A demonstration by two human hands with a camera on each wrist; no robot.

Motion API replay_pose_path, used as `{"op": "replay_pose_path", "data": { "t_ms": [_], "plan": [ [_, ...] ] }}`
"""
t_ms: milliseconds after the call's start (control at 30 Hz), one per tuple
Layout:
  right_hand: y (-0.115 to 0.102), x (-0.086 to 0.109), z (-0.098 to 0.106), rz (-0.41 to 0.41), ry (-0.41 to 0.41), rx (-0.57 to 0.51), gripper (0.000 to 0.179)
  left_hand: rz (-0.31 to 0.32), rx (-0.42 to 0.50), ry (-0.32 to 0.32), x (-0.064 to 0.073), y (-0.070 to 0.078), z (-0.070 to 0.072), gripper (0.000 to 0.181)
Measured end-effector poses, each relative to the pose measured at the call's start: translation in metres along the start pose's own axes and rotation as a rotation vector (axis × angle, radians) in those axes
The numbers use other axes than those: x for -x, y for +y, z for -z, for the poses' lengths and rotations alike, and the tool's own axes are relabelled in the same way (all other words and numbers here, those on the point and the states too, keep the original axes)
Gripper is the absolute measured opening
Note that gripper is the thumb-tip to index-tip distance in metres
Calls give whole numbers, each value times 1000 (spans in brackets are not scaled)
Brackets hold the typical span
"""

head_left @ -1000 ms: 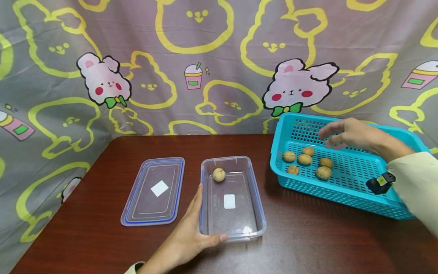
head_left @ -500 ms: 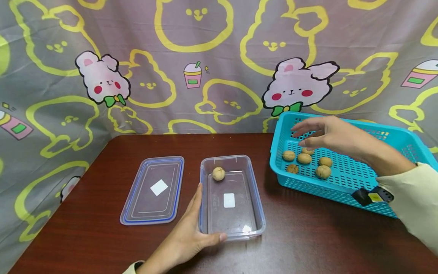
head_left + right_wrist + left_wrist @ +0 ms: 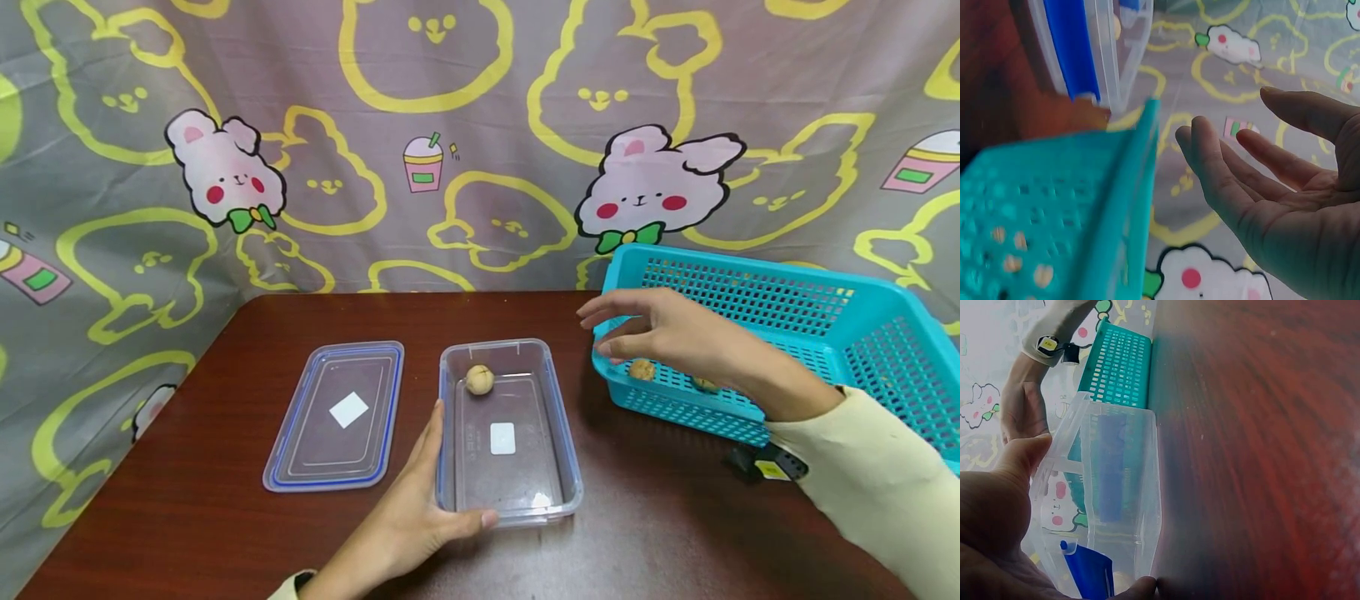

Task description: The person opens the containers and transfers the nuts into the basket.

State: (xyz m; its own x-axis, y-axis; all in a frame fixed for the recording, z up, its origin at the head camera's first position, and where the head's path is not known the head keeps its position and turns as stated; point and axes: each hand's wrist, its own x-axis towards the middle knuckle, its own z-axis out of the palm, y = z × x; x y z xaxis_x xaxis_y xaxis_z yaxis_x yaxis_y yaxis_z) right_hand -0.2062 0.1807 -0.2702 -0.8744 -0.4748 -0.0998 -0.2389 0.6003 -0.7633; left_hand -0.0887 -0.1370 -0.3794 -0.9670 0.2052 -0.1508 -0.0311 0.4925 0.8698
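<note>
A clear plastic container (image 3: 540, 417) stands on the table with one walnut (image 3: 480, 380) in its far left corner. My left hand (image 3: 416, 508) holds the container's near left corner, fingers along the left side and thumb on the near end; the left wrist view shows that thumb (image 3: 1025, 453) at the rim. My right hand (image 3: 667, 333) hovers over the left end of a turquoise basket (image 3: 795, 292), fingers loosely bent. Nothing shows in its palm in the right wrist view. Below it a walnut (image 3: 642, 370) and part of another (image 3: 705, 384) are visible; the hand hides the rest.
A clear lid (image 3: 337, 450) with a blue seal lies flat on the brown table (image 3: 480, 317), left of the container. A patterned curtain (image 3: 510, 142) hangs behind the table. The basket's side wall (image 3: 1116, 219) rises between the container and the basket's walnuts.
My right hand has moved left and lower, from over the basket's middle to its left end, covering most walnuts. The left hand, container and lid have stayed in place.
</note>
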Motion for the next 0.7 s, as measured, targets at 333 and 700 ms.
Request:
{"op": "replay_pose_path", "data": {
  "t_ms": [333,700],
  "plan": [
    [-7,-13,-30,31,-48,-128,47,-5,4,-2,0,0,0,140],
    [-8,-34,-57,29,-58,-162,49,-7,18,-1,0,1,1,139]
  ]
}}
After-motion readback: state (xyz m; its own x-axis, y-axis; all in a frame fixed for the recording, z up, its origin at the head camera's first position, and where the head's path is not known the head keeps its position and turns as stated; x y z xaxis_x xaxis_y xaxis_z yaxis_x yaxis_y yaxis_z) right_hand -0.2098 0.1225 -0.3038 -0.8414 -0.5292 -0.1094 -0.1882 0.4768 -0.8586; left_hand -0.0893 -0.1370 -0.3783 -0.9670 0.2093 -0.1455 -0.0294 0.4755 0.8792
